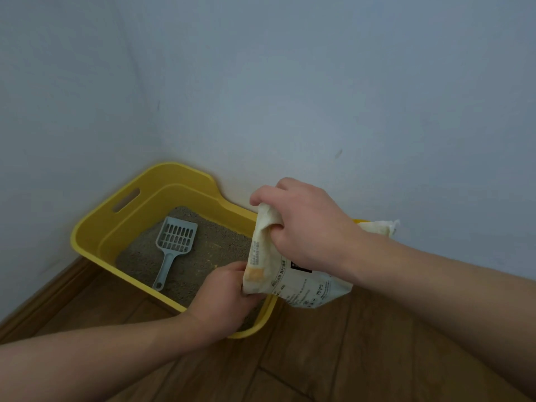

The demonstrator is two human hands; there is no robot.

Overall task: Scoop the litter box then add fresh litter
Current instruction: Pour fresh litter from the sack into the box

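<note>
Right fingers (262, 196): curled tight round a bunched fold at the top of the litter bag (293, 282).
Left fingers (235, 268): wrapped round the bag's low corner, pinching it from below.
Right hand (307, 227): holds the bag from above. I think this hand takes the weight.
Left hand (223, 297): holds the bottom. I think it is there to tip the bag so that the litter slides out.
Where the bag is: up in the air, over the near right corner of the litter box (87, 227). It hangs partly over the rim, so what falls should land inside.
Bag's other end: a ragged, crumpled edge sticks out behind the right wrist. I cannot tell if that is the open end.
Pouring: no litter is falling that I can see.
Writing on the bag: rows of small print, a black block and an orange patch. All of it is too small and bent to read, and I can read no brand name.
Scoop (174, 242): grey, with slots. It lies flat on the old litter (220, 242) with no hand on it, so the scooping looks done.
Box: yellow, with a handle hole, pushed into the corner of the wall (319, 97).
Floor (319, 358): brown wood.
</note>
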